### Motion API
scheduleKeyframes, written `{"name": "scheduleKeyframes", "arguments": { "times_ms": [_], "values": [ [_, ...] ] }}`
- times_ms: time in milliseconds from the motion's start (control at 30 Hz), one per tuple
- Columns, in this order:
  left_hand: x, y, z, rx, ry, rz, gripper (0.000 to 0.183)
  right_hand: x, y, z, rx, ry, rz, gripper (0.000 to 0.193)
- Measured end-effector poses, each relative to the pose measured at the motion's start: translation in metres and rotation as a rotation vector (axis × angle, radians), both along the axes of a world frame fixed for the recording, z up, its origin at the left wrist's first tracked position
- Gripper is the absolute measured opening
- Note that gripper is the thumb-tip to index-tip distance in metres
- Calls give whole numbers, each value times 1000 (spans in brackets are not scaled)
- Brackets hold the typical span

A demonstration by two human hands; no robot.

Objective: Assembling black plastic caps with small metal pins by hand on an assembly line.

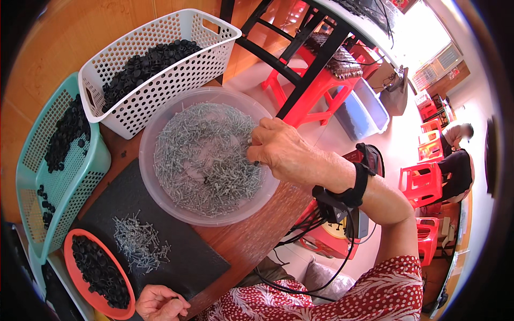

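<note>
My right hand [281,148] is over the right side of a round translucent plastic basin [160,200] full of loose silver screws [184,134]. Its fingers are curled and closed, and what they hold, if anything, is too small to make out. A patch of darker screws [227,179] lies below that hand in the basin. Down at the lower edge, my left hand [159,304] is closed in a pinch near the black mat [195,257]; a small dark bit shows at its fingertips. A smaller pile of screws [139,242] lies on the mat. Beside it, an orange bowl [68,249] holds small black parts.
A white perforated basket [160,80] and a green basket [80,176] hold more black parts. Black cables [342,273] hang by my right forearm. Red stools [420,184], a bluish bin [361,109], a black-framed table [316,59] and another person [458,166] are to the right.
</note>
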State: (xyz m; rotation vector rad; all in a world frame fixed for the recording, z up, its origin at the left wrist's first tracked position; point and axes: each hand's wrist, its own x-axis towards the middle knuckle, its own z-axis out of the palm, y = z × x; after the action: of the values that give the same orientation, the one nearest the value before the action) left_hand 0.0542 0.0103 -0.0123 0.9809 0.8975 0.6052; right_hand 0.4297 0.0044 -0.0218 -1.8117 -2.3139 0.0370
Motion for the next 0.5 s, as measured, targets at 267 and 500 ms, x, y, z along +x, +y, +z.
{"name": "scheduleKeyframes", "arguments": {
  "times_ms": [267,500],
  "values": [
    [20,3,13,-160,-37,-74,11,2,3,-3,-14,7,2,10],
    [53,7,12,-352,-247,-143,15,4,2,-1,41,141,2,9]
  ]
}}
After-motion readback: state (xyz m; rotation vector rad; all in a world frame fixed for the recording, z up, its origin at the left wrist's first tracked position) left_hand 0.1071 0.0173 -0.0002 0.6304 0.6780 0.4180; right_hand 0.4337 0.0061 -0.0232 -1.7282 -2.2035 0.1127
